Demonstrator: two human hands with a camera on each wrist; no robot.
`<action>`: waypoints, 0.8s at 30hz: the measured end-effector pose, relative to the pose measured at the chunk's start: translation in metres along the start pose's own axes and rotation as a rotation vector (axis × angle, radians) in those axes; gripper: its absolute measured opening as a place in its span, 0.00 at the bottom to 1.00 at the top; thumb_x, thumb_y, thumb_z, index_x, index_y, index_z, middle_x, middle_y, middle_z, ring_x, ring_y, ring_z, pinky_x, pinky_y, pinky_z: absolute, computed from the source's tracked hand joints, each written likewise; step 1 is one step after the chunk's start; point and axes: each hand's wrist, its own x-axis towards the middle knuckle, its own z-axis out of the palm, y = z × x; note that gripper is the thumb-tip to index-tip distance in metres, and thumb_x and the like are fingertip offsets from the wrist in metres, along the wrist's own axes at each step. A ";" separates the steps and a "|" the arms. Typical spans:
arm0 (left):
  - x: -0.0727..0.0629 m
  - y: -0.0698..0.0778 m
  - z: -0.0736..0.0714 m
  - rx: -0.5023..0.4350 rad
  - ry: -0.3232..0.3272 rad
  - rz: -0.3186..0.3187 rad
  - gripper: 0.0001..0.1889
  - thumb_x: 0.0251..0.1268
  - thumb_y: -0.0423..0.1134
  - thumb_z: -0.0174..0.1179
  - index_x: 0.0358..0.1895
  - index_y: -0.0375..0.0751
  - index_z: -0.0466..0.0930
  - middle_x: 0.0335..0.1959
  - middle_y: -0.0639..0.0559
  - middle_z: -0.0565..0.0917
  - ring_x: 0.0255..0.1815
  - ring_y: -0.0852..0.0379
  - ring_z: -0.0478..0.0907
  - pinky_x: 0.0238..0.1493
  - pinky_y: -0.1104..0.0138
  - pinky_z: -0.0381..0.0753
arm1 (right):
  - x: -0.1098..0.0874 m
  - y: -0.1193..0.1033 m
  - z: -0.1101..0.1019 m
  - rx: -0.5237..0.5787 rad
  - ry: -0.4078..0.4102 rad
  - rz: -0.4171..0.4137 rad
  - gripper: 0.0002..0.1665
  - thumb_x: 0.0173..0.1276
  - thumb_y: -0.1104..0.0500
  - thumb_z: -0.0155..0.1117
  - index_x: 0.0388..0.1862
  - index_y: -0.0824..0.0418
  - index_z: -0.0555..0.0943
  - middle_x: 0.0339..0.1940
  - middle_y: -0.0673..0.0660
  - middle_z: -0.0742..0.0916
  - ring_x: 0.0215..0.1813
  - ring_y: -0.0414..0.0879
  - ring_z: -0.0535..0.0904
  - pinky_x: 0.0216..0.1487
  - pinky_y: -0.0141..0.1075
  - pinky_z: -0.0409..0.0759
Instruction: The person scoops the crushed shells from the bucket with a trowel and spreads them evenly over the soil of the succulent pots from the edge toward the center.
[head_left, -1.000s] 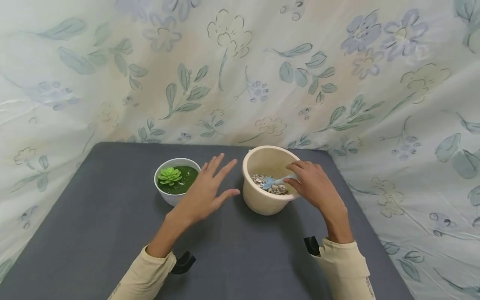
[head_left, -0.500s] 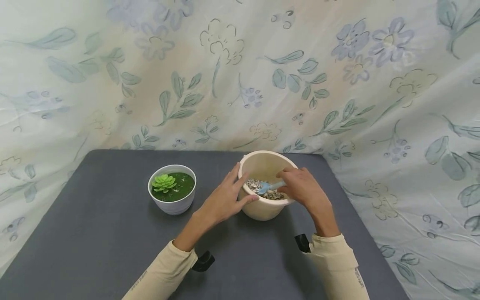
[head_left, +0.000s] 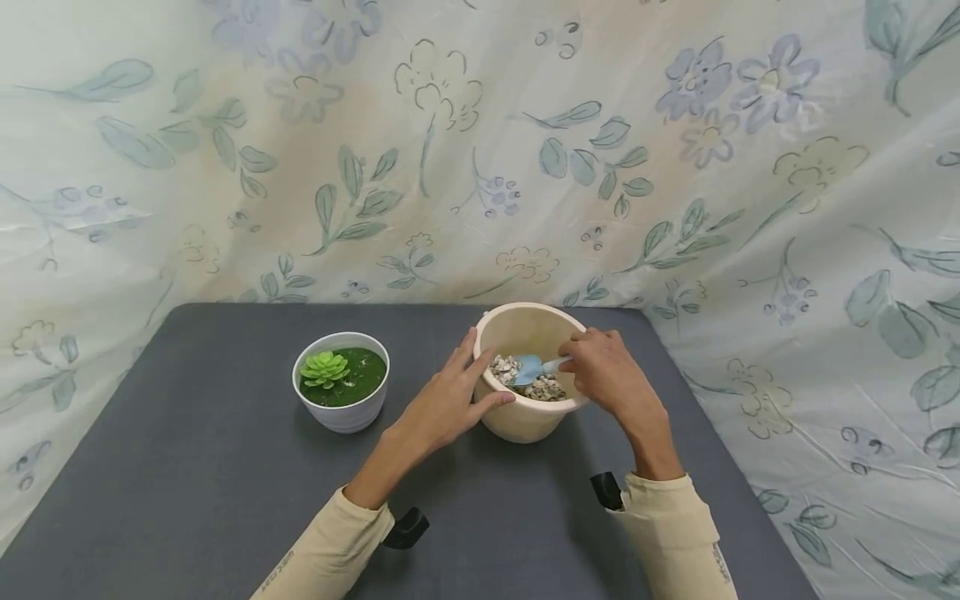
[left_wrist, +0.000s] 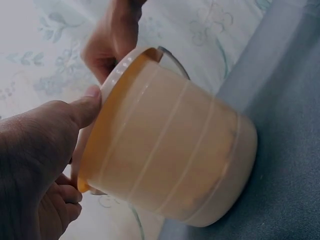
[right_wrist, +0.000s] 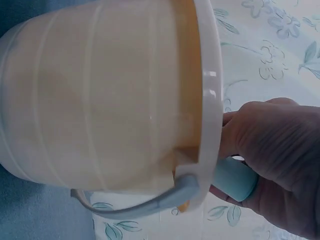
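Observation:
A cream bucket (head_left: 517, 427) stands on the table with pale gravel (head_left: 546, 388) in its bottom. My left hand (head_left: 444, 402) holds the bucket's left rim; in the left wrist view, its thumb (left_wrist: 89, 106) lies on the rim and its other fingers are at the rim lower down. Reaching in over the right rim, my right hand (head_left: 611, 373) grips the handle of a light blue hand trowel (head_left: 529, 369), whose blade lies at the gravel. The handle's rounded end pokes out of the right fist in the right wrist view. A grey bail handle (right_wrist: 145, 207) hangs at the bucket's side.
Left of the bucket sits a white pot (head_left: 347, 419) with a green succulent (head_left: 324, 369) and a dark green surface. A dark grey cloth covers the table (head_left: 225, 467). Floral fabric (head_left: 450, 167) hangs behind and to the right.
My left hand has moved right from beside the white pot onto the bucket's rim. The trowel's blade has shifted and turned slightly on the gravel. The head view has tilted a little.

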 end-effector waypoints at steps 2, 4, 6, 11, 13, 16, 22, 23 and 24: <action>0.000 0.000 0.000 -0.005 -0.006 -0.008 0.43 0.73 0.67 0.57 0.83 0.47 0.62 0.89 0.40 0.45 0.84 0.30 0.58 0.69 0.35 0.75 | -0.002 0.001 -0.001 0.011 0.017 0.006 0.06 0.64 0.64 0.77 0.40 0.57 0.92 0.35 0.53 0.91 0.40 0.54 0.83 0.45 0.52 0.76; -0.001 -0.001 0.000 -0.015 -0.010 -0.009 0.43 0.73 0.67 0.58 0.83 0.46 0.62 0.89 0.40 0.44 0.84 0.29 0.57 0.70 0.35 0.74 | -0.003 0.002 -0.001 0.022 0.029 0.015 0.07 0.64 0.64 0.77 0.40 0.57 0.92 0.34 0.53 0.90 0.40 0.53 0.82 0.45 0.51 0.75; -0.001 -0.001 0.001 -0.025 -0.015 -0.010 0.43 0.73 0.67 0.58 0.83 0.46 0.62 0.89 0.41 0.44 0.84 0.30 0.57 0.70 0.35 0.74 | -0.005 0.003 -0.001 0.031 0.044 0.024 0.07 0.63 0.65 0.77 0.40 0.58 0.92 0.34 0.53 0.90 0.40 0.53 0.82 0.45 0.51 0.75; 0.000 -0.001 0.002 -0.033 -0.016 -0.003 0.44 0.72 0.67 0.58 0.83 0.48 0.61 0.89 0.41 0.43 0.84 0.31 0.57 0.71 0.36 0.74 | -0.010 0.006 0.003 0.071 0.069 0.027 0.08 0.63 0.66 0.77 0.41 0.60 0.92 0.36 0.55 0.92 0.40 0.54 0.82 0.45 0.51 0.74; 0.000 -0.002 0.002 -0.029 -0.018 -0.002 0.44 0.72 0.67 0.58 0.83 0.48 0.60 0.89 0.42 0.43 0.84 0.31 0.57 0.71 0.36 0.74 | -0.011 0.007 0.004 0.096 0.072 0.035 0.08 0.63 0.66 0.76 0.41 0.60 0.91 0.37 0.55 0.92 0.41 0.54 0.83 0.45 0.52 0.74; 0.000 -0.002 0.002 -0.033 -0.018 -0.002 0.45 0.72 0.67 0.58 0.84 0.48 0.59 0.89 0.42 0.42 0.85 0.32 0.56 0.72 0.36 0.74 | -0.012 0.008 0.003 0.137 0.083 0.062 0.07 0.65 0.66 0.76 0.42 0.61 0.91 0.37 0.56 0.92 0.43 0.54 0.83 0.47 0.52 0.74; 0.001 -0.002 -0.001 -0.039 -0.016 -0.009 0.46 0.72 0.68 0.57 0.85 0.49 0.56 0.89 0.43 0.41 0.85 0.32 0.55 0.72 0.35 0.73 | -0.016 0.010 0.002 0.188 0.140 0.097 0.08 0.65 0.66 0.75 0.43 0.63 0.91 0.37 0.57 0.91 0.43 0.54 0.83 0.50 0.55 0.73; 0.001 -0.003 -0.001 -0.036 -0.012 -0.005 0.45 0.73 0.67 0.58 0.85 0.49 0.56 0.89 0.42 0.42 0.85 0.31 0.55 0.72 0.35 0.73 | -0.016 0.011 0.001 0.191 0.154 0.096 0.08 0.65 0.67 0.75 0.43 0.64 0.91 0.37 0.57 0.91 0.43 0.54 0.83 0.51 0.55 0.73; 0.002 -0.003 -0.001 -0.036 -0.010 -0.003 0.46 0.72 0.67 0.58 0.85 0.50 0.55 0.89 0.42 0.42 0.85 0.31 0.56 0.72 0.35 0.73 | -0.017 0.011 0.001 0.191 0.167 0.093 0.08 0.65 0.66 0.75 0.43 0.64 0.91 0.36 0.57 0.91 0.42 0.54 0.83 0.50 0.55 0.73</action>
